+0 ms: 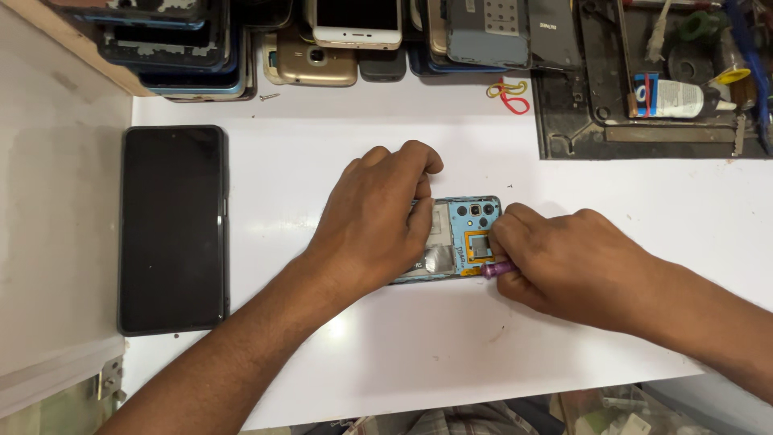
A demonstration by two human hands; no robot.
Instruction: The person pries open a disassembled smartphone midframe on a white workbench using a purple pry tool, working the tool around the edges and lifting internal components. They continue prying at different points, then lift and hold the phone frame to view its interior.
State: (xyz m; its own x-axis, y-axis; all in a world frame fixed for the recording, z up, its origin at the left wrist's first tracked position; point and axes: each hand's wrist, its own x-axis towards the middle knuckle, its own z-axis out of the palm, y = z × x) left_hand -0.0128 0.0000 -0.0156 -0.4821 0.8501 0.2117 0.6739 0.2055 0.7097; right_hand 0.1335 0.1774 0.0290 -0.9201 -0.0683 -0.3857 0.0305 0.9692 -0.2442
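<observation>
Checked cloth (435, 420) shows at the bottom edge of the frame, below the white table (419, 354). Left forearm enters from the lower left and runs diagonally up to the left hand (374, 221), which lies palm down, fingers curled, pressing on the left part of an opened phone (459, 238) at frame centre; it pins the phone rather than gripping round it. Right forearm enters from the lower right edge; the right hand (568, 266) is closed in a loose fist round a purple-handled tool (499, 268), whose visible end points left and meets the lower right edge of the phone. Opened phone lies flat, back cover off, blue inner frame and camera cluster exposed; its long axis runs left to right, camera end toward the right of the frame. Black phone (173, 229) lies screen up at the left, long axis up-down, well apart. Stacked phones (322, 36) line the top edge; a dark work mat (564, 121) with a small white bottle (672, 97) fills the upper right.
</observation>
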